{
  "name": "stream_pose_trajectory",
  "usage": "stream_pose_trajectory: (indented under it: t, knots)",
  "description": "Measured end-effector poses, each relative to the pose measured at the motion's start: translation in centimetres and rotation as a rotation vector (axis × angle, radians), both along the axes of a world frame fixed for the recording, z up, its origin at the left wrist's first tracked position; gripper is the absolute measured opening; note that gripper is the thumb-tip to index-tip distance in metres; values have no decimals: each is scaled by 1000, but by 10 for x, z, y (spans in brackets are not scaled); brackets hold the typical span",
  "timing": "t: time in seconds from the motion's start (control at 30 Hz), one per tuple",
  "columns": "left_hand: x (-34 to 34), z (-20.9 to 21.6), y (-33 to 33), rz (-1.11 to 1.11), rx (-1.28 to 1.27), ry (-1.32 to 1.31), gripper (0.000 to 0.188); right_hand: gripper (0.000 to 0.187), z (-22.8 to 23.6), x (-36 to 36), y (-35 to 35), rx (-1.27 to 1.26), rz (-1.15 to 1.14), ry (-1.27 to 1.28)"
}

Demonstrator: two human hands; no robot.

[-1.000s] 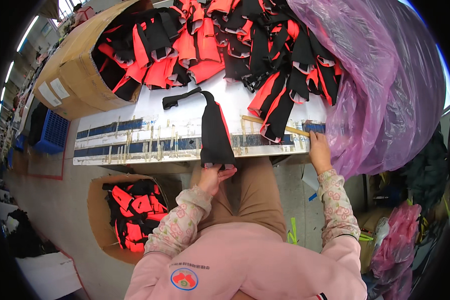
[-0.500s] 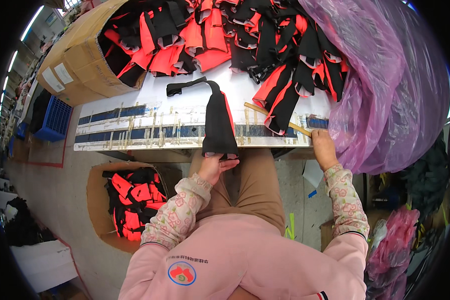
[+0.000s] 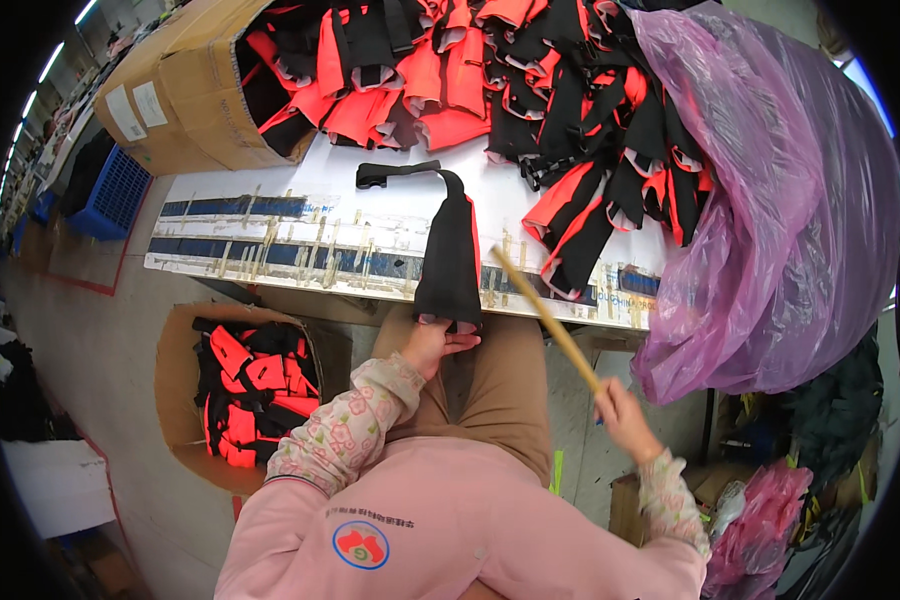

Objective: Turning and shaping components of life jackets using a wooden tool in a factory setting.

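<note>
My left hand [image 3: 433, 348] is closed on the near end of a black fabric piece [image 3: 449, 262] with bright red edging, its fingers partly under the end. The piece hangs a little over the table's front edge, and its thin strap with a black buckle [image 3: 371, 176] bends left on the tabletop. In my right hand [image 3: 626, 418] is the near end of a thin yellowish wooden stick [image 3: 550, 320]. The stick slants up and left, its far tip near the right side of the fabric piece.
Similar red and black pieces [image 3: 450, 90] heap at the table's back, partly in a cardboard box [image 3: 180, 100]. A large purple plastic bag [image 3: 770, 220] bulges at right. Below left, another open carton [image 3: 183, 400] holds more pieces. The white table [image 3: 370, 225] carries tape strips.
My right hand has drawn back toward me, bringing the stick off the table to a steeper slant. My left hand still grips the fabric piece. The whole view has shifted slightly.
</note>
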State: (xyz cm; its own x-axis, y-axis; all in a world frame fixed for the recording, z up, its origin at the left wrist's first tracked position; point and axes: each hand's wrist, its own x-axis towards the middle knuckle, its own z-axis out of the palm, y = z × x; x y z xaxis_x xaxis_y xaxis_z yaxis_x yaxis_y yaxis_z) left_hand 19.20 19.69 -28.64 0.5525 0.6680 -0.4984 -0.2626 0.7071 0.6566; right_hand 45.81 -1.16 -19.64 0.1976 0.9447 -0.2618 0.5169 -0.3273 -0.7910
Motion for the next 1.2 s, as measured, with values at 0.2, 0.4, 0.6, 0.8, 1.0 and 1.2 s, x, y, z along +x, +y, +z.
stream_pose_trajectory:
  t: [0.2, 0.4, 0.6, 0.8, 1.0, 1.2]
  knots:
    - [8, -9, -5, 74, -12, 8, 25, 15, 9, -31, -54, -256, 92, 216]
    - [10, -19, -7, 159, 63, 9, 23, 17, -4, -43, -51, -318, 69, 278]
    - [15, -4, -13, 199, 156, -37, 21, 19, 12, -53, -50, -353, -27, 387]
    - [18, -10, -16, 138, 270, 89, 23, 19, 20, -100, -3, -449, -26, 337]
    - [19, -2, -25, 126, 307, 249, 22, 20, 6, -123, 61, -268, 37, 339]
    - [17, -10, -27, 49, 246, 236, 19, 22, 29, -107, 51, -356, 96, 156]
